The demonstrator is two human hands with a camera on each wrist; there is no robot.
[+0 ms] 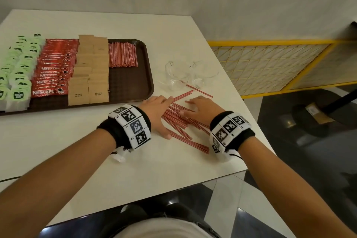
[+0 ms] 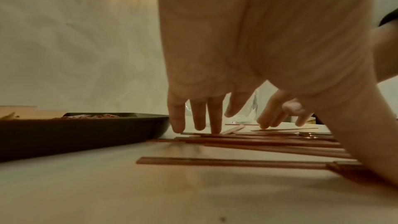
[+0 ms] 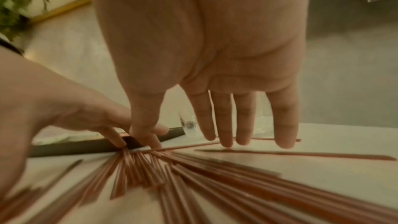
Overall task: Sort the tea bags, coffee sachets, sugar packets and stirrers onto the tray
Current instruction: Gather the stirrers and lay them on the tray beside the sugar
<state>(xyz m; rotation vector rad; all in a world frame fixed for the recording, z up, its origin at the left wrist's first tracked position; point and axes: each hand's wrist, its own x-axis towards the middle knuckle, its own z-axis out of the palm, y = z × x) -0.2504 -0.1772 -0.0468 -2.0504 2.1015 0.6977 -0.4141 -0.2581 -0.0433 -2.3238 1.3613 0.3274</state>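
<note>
Between my two hands lies a loose heap of red stirrers (image 1: 180, 120) on the white table (image 1: 96, 150). My left hand (image 1: 156, 114) lies flat with straight fingers along the heap's left side, fingertips (image 2: 215, 125) touching the stick ends; my right hand (image 1: 201, 110) rests on top with fingers spread, gripping nothing. I judge this to be the last step: raking the scattered sticks together so they can be lifted as a bundle. Next I should square their ends, close both hands round them and carry them forward and to the left onto the tray (image 1: 148, 75), where bare space waits in front of the stirrers already laid there (image 1: 123, 55).

Tea bags (image 1: 17, 75), coffee sachets (image 1: 54, 71) and sugar packets (image 1: 88, 81) already sit in rows further left. Just beyond my fingers stand two clear glasses (image 1: 185, 75) (easy to knock), with a few stray sticks (image 1: 199, 91) lying beside them, outside my reach of the heap.
</note>
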